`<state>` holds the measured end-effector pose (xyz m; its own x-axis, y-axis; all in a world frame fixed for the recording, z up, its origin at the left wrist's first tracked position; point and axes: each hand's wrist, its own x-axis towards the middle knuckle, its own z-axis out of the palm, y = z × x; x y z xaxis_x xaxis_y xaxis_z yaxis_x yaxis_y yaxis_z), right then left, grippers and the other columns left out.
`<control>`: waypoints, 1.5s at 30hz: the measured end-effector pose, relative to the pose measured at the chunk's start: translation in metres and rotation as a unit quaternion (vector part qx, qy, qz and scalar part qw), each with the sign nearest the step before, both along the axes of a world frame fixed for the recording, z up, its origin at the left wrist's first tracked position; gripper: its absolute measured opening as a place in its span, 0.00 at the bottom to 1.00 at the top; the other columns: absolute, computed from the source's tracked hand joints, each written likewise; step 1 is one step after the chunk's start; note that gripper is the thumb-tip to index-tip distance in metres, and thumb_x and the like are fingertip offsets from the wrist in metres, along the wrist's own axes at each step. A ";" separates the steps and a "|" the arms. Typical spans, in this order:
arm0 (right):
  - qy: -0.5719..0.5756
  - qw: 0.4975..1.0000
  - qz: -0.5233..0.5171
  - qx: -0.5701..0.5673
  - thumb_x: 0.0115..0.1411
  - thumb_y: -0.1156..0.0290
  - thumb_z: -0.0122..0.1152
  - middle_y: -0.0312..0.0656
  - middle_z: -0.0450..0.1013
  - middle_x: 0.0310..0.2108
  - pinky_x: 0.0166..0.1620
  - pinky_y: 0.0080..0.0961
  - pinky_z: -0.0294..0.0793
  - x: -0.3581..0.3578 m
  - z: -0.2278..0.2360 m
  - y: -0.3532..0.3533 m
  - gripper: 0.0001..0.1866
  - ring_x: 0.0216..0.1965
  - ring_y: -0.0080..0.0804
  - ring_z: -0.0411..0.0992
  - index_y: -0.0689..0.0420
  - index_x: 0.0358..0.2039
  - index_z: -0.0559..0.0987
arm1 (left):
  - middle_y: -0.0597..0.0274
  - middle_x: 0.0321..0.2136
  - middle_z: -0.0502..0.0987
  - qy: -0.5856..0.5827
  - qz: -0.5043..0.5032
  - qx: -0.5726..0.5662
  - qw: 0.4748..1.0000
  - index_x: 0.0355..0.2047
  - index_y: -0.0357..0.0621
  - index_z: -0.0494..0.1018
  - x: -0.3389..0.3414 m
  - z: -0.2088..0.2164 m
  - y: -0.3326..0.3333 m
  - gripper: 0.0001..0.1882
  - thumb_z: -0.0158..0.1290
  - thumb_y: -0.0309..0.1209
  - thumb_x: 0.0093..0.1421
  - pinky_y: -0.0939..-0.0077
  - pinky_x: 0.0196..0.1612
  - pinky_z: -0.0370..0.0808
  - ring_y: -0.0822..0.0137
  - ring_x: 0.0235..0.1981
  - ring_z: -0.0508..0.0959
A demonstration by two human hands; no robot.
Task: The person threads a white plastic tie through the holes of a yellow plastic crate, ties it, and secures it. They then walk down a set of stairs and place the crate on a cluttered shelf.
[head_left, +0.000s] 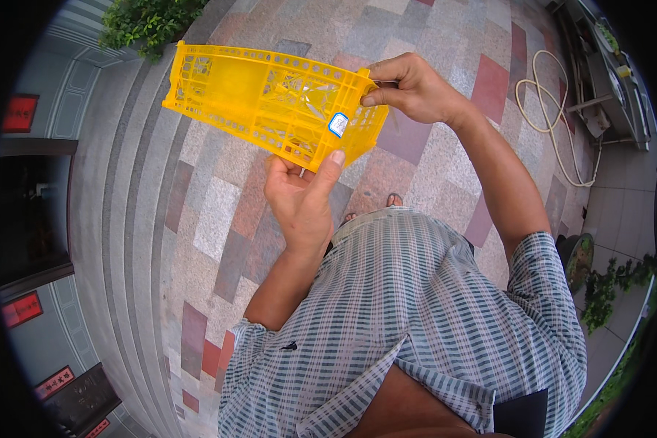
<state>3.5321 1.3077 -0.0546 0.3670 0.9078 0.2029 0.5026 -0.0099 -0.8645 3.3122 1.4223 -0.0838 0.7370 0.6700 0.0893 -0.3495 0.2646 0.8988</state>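
A yellow plastic rack with openwork panels is held up in front of me, its long side running off to the left. A small white label with a blue border sticks to its near end. My left hand grips the lower edge, thumb on the outside and fingers behind, partly hidden. At the upper right corner my right hand pinches the rack between thumb and fingers. Some clear plastic seems to show through the lattice, but I cannot make out what it is.
Paving of grey, pink and red stones lies under me. Grey steps run along the left, by a dark doorway. A leafy bush stands at the upper left. A coiled pale hose lies at the right near a counter.
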 end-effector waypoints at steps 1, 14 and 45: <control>0.003 1.000 -0.003 -0.003 0.61 0.76 0.70 0.43 0.84 0.40 0.46 0.27 0.80 -0.003 0.001 0.002 0.17 0.39 0.26 0.80 0.61 0.51 0.84 | 0.54 0.52 0.77 0.006 0.004 0.004 1.000 0.54 0.33 0.68 0.000 0.000 0.001 0.24 0.63 0.16 0.59 0.70 0.61 0.72 0.67 0.53 0.77; 0.046 0.997 -0.018 0.054 0.59 0.79 0.70 0.45 0.84 0.44 0.50 0.26 0.81 -0.013 0.006 0.004 0.21 0.43 0.29 0.81 0.65 0.54 0.83 | 0.53 0.50 0.71 0.017 0.021 0.033 0.999 0.51 0.34 0.64 0.006 -0.012 0.005 0.25 0.65 0.18 0.58 0.68 0.59 0.74 0.66 0.52 0.75; 0.111 0.985 -0.069 -0.113 0.62 0.73 0.69 0.36 0.81 0.36 0.43 0.22 0.75 0.014 -0.020 -0.022 0.13 0.36 0.19 0.74 0.66 0.45 0.82 | 0.43 0.49 0.75 0.088 -0.041 0.030 0.995 0.52 0.27 0.63 0.044 -0.032 0.054 0.18 0.56 0.22 0.67 0.68 0.40 0.87 0.59 0.45 0.84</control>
<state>3.5459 1.2861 -0.0747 0.5025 0.8591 -0.0973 0.2822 -0.2694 -0.9208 3.3565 1.4765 -0.1160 0.7965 0.6046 -0.0085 -0.1641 0.2297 0.9593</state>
